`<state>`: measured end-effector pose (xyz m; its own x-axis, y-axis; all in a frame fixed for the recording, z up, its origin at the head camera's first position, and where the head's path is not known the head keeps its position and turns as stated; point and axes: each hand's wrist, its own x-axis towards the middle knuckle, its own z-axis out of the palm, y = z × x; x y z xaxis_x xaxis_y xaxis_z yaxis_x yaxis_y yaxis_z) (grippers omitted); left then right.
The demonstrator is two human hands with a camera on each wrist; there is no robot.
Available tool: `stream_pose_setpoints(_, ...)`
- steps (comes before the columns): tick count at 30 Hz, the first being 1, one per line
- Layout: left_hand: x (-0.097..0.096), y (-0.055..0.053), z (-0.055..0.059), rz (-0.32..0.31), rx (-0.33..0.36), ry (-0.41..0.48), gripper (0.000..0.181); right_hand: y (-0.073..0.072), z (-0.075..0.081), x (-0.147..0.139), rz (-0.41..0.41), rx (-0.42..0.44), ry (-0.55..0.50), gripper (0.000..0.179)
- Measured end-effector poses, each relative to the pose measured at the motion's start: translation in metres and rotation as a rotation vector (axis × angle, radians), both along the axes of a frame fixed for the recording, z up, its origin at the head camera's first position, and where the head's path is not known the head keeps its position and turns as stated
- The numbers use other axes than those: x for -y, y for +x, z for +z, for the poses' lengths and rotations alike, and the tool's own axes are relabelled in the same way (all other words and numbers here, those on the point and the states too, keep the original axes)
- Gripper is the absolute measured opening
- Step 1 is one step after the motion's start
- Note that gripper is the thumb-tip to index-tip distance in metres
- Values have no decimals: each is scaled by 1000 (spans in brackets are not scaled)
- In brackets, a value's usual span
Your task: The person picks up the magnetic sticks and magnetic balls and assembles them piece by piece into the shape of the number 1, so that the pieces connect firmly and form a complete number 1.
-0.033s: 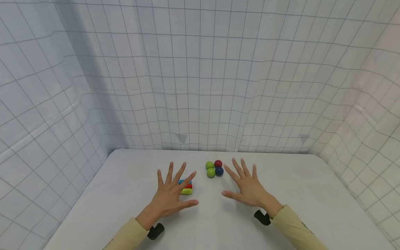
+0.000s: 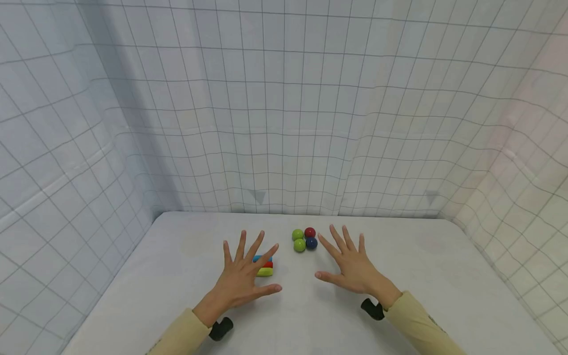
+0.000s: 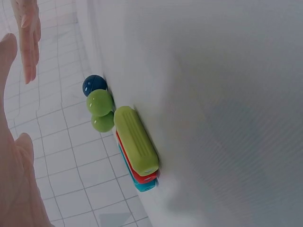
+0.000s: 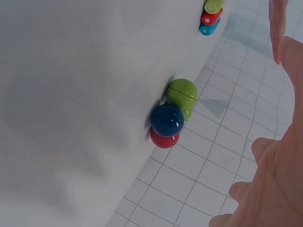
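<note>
Three bars (image 2: 268, 266), long axes apparently sideways, partly behind left fingers (image 2: 267, 255)

Ahead of you, a shiny red ball (image 2: 310, 232), dk-blue ball (image 2: 311, 243) & 2 grn balls (image 2: 299, 245) are sitting bunched approx. sq., while a blue bar (image 4: 209, 27), red bar (image 4: 211, 17) & yel-grn bar (image 3: 136, 141) are lying parallel, side by side, nearer you, to the balls' L.
</note>
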<state>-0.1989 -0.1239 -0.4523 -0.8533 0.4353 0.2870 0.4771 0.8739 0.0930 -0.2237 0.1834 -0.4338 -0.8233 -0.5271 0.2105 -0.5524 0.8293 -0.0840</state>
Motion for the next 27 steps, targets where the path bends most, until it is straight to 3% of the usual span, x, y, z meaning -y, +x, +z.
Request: stream_pose_setpoints(27,5,-3,0,5,-28,-37,88,7,-6,3,-4,-17,44,88)
